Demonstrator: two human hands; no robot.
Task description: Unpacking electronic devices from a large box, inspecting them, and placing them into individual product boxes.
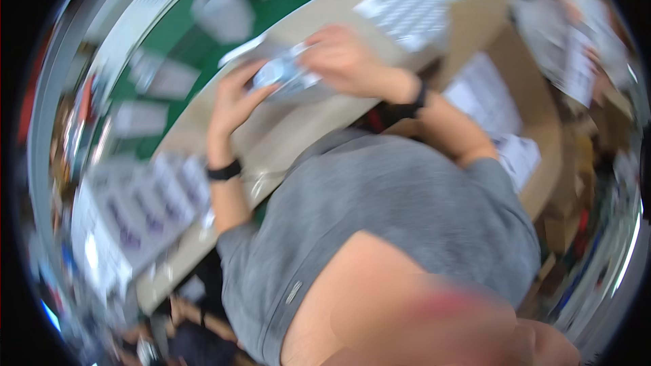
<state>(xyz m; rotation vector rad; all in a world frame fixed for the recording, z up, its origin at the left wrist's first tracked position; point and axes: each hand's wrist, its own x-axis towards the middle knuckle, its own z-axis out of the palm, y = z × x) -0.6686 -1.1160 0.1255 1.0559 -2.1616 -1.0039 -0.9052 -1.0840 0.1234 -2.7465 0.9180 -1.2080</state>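
Over the pale tabletop, my left hand [237,98] curls its thumb and fingers round a small pale-blue, shiny plastic packet [277,73]. At the packet's right end, my right hand [342,57] is closed, its fingertips pinched at the whitish edge. Motion blur smears both hands, so the packet's exact kind cannot be made out. Something greyish and shiny, perhaps see-through wrapping, lies under the packet. A black band circles each wrist.
White boxes with purple print [146,207] stand in a row at the left. Beyond the table, white cartons [224,7] sit on a green conveyor belt [186,54]. A sheet of white rows [410,3] and an open cardboard box [536,105] holding papers are right. Other people's hands [569,10] show nearby.
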